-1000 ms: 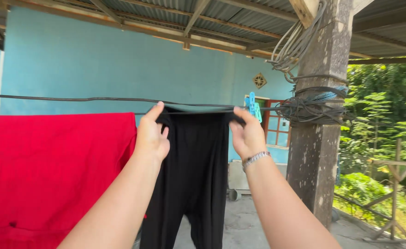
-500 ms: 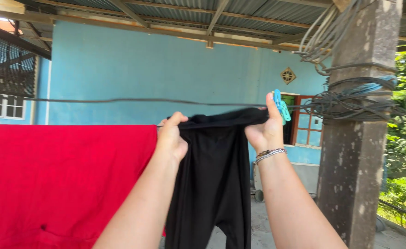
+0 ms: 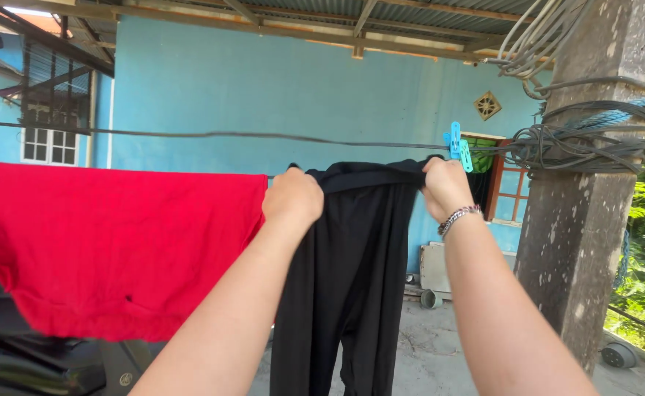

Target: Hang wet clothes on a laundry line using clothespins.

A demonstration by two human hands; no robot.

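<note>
A pair of black trousers hangs by its waistband from a lower line. My left hand grips the waistband at its left end. At the right end my right hand grips it too; a metal bracelet sits on that wrist. A dark clothesline runs above both hands. Blue and turquoise clothes pegs are clipped to that line just above my right hand.
A red cloth hangs on the left, next to the trousers. A concrete post wound with cables stands on the right. Behind is a blue wall with a window frame. A dark object sits at lower left.
Both hands have closed into fists on the waistband, pulling it a little lower. My right fingers came off the pegs. The view has shifted left and down.
</note>
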